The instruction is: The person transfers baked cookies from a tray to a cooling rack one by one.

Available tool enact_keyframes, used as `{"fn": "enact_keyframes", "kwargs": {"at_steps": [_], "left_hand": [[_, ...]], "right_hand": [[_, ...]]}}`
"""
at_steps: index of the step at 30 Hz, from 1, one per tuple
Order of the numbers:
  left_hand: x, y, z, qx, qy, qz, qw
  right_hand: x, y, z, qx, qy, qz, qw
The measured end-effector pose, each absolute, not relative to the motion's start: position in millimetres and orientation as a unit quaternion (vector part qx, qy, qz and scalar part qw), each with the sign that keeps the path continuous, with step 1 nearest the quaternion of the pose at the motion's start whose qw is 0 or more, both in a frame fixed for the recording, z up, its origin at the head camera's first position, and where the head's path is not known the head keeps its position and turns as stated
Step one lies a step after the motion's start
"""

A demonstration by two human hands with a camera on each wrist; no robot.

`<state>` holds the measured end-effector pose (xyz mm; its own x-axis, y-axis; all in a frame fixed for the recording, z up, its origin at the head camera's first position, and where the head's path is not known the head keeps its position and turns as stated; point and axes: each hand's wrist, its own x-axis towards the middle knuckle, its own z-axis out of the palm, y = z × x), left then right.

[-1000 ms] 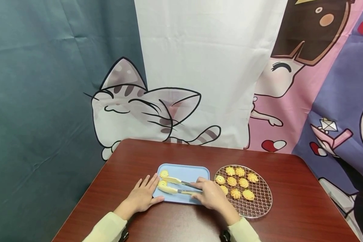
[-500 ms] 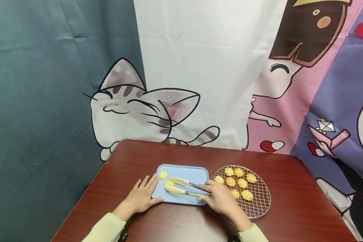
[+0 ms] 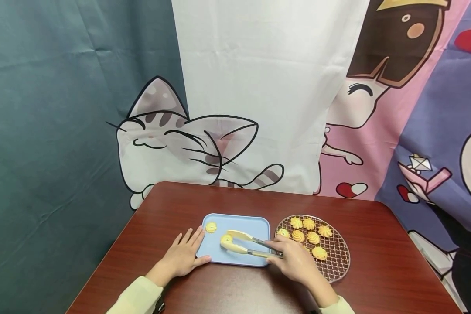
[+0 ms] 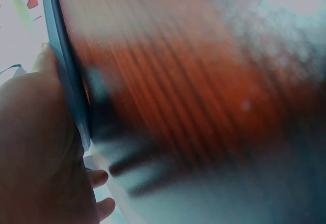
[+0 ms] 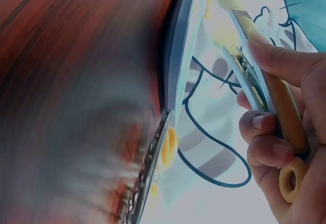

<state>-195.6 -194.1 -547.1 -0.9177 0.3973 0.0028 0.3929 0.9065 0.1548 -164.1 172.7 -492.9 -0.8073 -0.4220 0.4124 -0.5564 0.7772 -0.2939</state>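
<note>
My left hand lies flat with spread fingers, touching the left end of a light blue tray; its thumb is by the tray's front corner. My right hand grips a pair of tongs with pale yellow tips and metal arms. Between the tips, at the tray's middle, is a yellow piped cookie; whether it is lifted I cannot tell. Another cookie lies at the tray's back left. In the right wrist view, thumb and fingers wrap the tongs' yellow handle, with a ring at its end.
Right of the tray, a round wire rack bears several piped cookies; my right hand and forearm cover part of it. Both stand on a dark red wooden table. A printed curtain hangs behind the table's back edge.
My right hand has moved the tongs rightward, and the front cookie has come along between their tips from the tray's left end to its middle. My left hand has stayed in place.
</note>
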Motion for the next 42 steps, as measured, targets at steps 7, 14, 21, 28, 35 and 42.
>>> {"fn": "enact_keyframes", "kwargs": {"at_steps": [7,14,21,28,35,42], "left_hand": [[-194.7,-192.7,-542.6,0.197,0.977,0.077,0.025],[-190.8,-190.0,-535.7,0.193,0.977,0.081,0.040],[-192.6,-191.7,-538.2,0.198,0.976,0.080,0.039],[-193.0,-191.7,-536.4,0.195,0.977,0.077,0.046],[-192.4,-191.3,-535.7,0.194,0.977,0.076,0.045],[-191.9,-191.3,-535.2,0.196,0.977,0.072,0.042]], "right_hand": [[-160.0,183.1,-488.6,0.265,-0.926,0.203,0.174],[-154.8,193.8,-486.0,0.256,-0.927,0.208,0.179],[-148.9,206.5,-485.2,0.250,-0.927,0.200,0.193],[-140.6,217.2,-485.2,0.216,-0.937,0.197,0.192],[-130.7,228.9,-484.3,0.195,-0.940,0.192,0.202],[-123.1,239.9,-481.0,0.201,-0.933,0.194,0.226]]}}
